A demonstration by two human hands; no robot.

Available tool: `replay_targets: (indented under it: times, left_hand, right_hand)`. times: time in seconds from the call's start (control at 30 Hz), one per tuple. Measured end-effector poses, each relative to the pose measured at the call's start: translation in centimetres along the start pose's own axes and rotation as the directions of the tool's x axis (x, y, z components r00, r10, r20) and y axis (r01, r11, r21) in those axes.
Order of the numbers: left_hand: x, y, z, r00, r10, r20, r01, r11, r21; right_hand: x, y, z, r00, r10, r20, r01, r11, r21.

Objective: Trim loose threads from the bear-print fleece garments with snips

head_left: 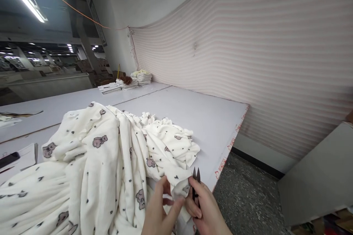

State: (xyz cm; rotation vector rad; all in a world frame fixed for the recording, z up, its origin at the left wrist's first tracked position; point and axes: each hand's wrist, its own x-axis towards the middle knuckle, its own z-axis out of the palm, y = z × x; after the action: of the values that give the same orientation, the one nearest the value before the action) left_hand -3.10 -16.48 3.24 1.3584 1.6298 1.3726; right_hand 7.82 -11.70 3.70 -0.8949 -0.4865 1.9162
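Note:
A large heap of white plush fabric [104, 161], printed with grey-brown bears and small dark marks, lies bunched over the near part of the table. My left hand [161, 205] pinches one edge of this cloth between thumb and fingers. Close beside it, my right hand [205, 203] is closed around dark thread snips [195, 183], whose two pointed blades stick up and stand slightly apart. The right thumb and fingertips also touch the same edge of cloth. Whether the fabric is a finished garment I cannot tell.
The pale table [209, 117] ends on the right in a taped edge with red print. Paper stacks [142, 77] stand at its far end. At left lie a dark phone [9, 159] and papers [29, 156]. A striped cloth [248, 51] hangs along the wall.

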Motion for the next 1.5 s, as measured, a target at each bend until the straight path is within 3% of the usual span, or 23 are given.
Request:
replay_targets:
  times: [0.07, 0.13, 0.23, 0.3, 0.4, 0.5, 0.6, 0.67, 0.77, 0.97, 1.2, 1.5]
  left_hand:
    - [0.6, 0.5, -0.1, 1.000, -0.023, 0.014, 0.024, 0.997, -0.074]
    - [0.8, 1.1, -0.6, 1.000, -0.008, -0.002, 0.008, 0.998, -0.061]
    - [0.3, 1.4, -1.8, 0.982, 0.177, -0.063, -0.175, 0.984, 0.037]
    - [0.0, 1.2, -2.4, 0.935, 0.347, -0.072, -0.338, 0.934, 0.111]
    - [-0.1, 0.6, -3.0, 0.874, 0.484, -0.041, -0.464, 0.857, 0.224]
    - [0.2, 0.0, -3.4, 0.832, 0.552, 0.054, -0.538, 0.779, 0.322]
    - [0.4, -0.1, -3.8, 0.807, 0.576, 0.126, -0.578, 0.729, 0.367]
    - [0.5, 0.0, -3.9, 0.809, 0.574, 0.128, -0.575, 0.727, 0.376]
    - [0.5, 0.2, -3.9, 0.800, 0.587, 0.125, -0.585, 0.715, 0.382]
    - [0.4, 0.3, -4.1, 0.814, 0.570, 0.111, -0.561, 0.723, 0.404]
    - [0.4, 0.3, -4.1, 0.815, 0.569, 0.108, -0.560, 0.726, 0.400]
    - [0.3, 0.5, -4.0, 0.821, 0.567, 0.067, -0.551, 0.757, 0.353]
  right_hand:
    - [-0.2, -0.1, -0.3, 0.999, -0.044, -0.007, 0.044, 0.999, -0.001]
    - [0.1, -0.8, -1.0, 0.978, -0.198, -0.068, 0.185, 0.969, -0.162]
    - [1.1, -2.4, -2.5, 0.864, -0.499, -0.061, 0.383, 0.733, -0.562]
    - [1.1, -3.3, -3.2, 0.817, -0.577, 0.011, 0.421, 0.583, -0.695]
    - [-0.5, -3.6, -3.2, 0.769, -0.625, 0.135, 0.457, 0.389, -0.800]
    - [-2.9, -3.3, -2.4, 0.730, -0.577, 0.367, 0.535, 0.148, -0.832]
    - [-4.4, -3.4, -1.5, 0.721, -0.442, 0.534, 0.611, 0.039, -0.791]
    - [-4.7, -3.7, -1.1, 0.710, -0.393, 0.585, 0.629, -0.021, -0.777]
    - [-4.6, -4.0, -0.8, 0.697, -0.390, 0.601, 0.636, -0.050, -0.770]
    - [-4.6, -4.1, -0.8, 0.719, -0.385, 0.578, 0.631, 0.014, -0.775]
    - [-4.5, -3.9, -0.7, 0.698, -0.394, 0.598, 0.644, -0.021, -0.765]
    - [-4.9, -4.6, -0.6, 0.734, -0.331, 0.592, 0.619, -0.029, -0.784]
